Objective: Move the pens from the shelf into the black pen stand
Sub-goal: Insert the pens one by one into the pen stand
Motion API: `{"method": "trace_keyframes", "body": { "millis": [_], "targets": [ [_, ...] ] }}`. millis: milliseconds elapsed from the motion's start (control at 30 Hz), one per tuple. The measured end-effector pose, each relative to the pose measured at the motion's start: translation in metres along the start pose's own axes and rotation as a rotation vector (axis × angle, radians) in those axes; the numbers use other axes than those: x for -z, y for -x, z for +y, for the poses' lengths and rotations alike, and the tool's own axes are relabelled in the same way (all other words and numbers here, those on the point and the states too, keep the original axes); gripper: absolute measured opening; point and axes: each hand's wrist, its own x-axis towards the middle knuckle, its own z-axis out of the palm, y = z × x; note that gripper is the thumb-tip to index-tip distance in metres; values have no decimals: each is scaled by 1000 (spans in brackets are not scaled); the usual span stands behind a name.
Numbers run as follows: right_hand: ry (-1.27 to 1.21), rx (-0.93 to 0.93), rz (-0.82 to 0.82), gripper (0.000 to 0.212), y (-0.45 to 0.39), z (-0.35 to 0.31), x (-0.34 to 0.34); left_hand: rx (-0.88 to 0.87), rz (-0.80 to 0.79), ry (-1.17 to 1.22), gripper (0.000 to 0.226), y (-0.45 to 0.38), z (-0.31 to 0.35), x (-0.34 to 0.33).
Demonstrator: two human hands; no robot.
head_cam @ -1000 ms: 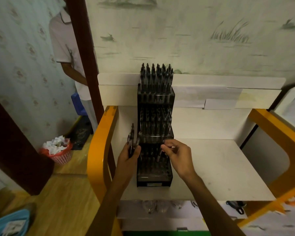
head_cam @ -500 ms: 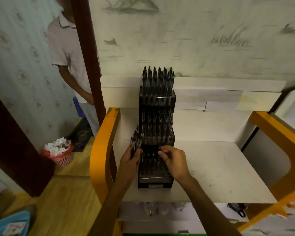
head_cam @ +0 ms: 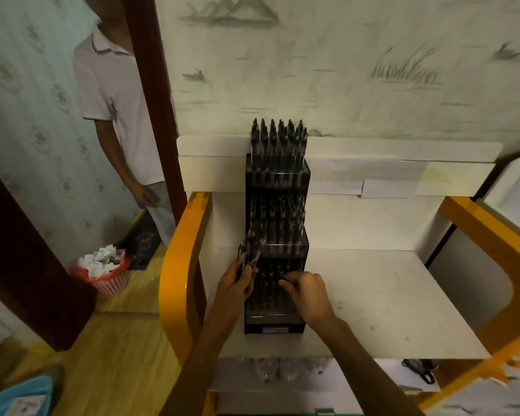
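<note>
Black pens (head_cam: 250, 250) are bunched in the left hand (head_cam: 234, 282) just left of the pen stand (head_cam: 276, 235), while one is pinched by the right hand (head_cam: 308, 291) over its lowest tier, so the loose bunch could easily get dropped.

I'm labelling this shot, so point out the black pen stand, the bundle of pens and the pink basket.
black pen stand (head_cam: 275, 321): head view, front base.
bundle of pens (head_cam: 250, 250): head view, upper ends.
pink basket (head_cam: 111, 284): head view, side wall.
</note>
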Motion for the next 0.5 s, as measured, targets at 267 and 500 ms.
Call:
{"method": "trace_keyframes", "body": {
  "millis": [267, 500],
  "targets": [
    [-100, 37, 102, 9, 2, -15, 31, -31, 1, 17, 18, -5, -1, -4],
    [-687, -47, 28, 21, -5, -55, 56, -106, -55, -96, 17, -4, -2, -17]
  ]
}}
